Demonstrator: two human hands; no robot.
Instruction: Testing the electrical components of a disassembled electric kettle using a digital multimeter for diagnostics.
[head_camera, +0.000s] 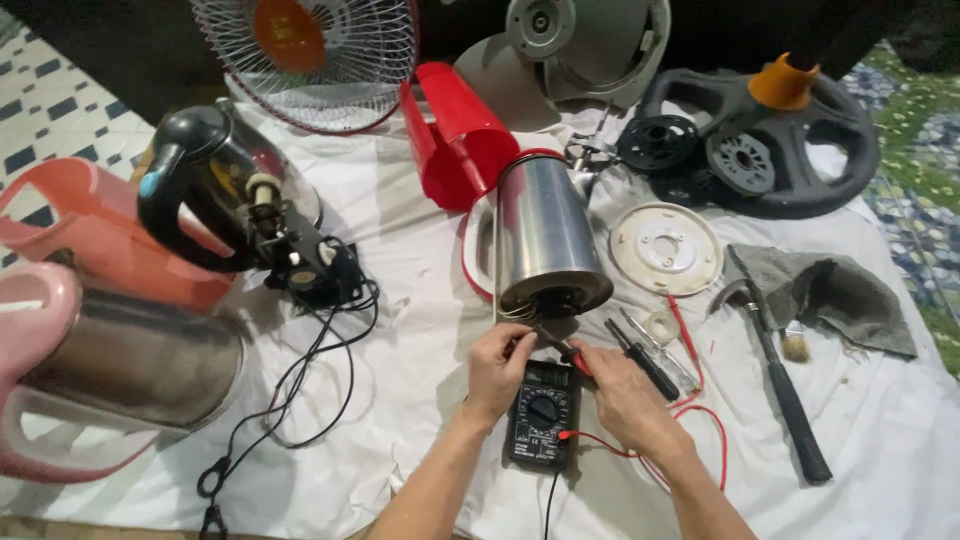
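Head view looks down on a white cloth (420, 300) spread over the floor and crowded with appliance parts. At lower centre lies a black multimeter (541, 414), its dial facing up, with a red lead (640, 452) curling off to the lower right and a black lead running down out of the frame. The left hand (497, 366) sits just left of the meter's top edge, fingers curled shut around a black probe whose tip points up toward the open bottom of a steel kettle body (547, 235). The right hand (625, 395) rests at the meter's upper right corner, fingers pinched on a red probe (578, 362) that also points at the kettle's base. The kettle body lies on its side in the middle of the frame, base toward the hands, touching a red plastic shell (458, 135) above it.

Just right of the right hand lie two screwdrivers (650, 355), then a round white base plate (665, 248). Further right are a hammer (780, 385), a small brush (795, 345) and a grey rag (840, 295). A black kettle with loose wires (235, 190) lies at the left, with pink kettles (90, 300) at the far left. A fan grille (300, 55) is at the top, and black fan parts (760, 140) at the upper right.
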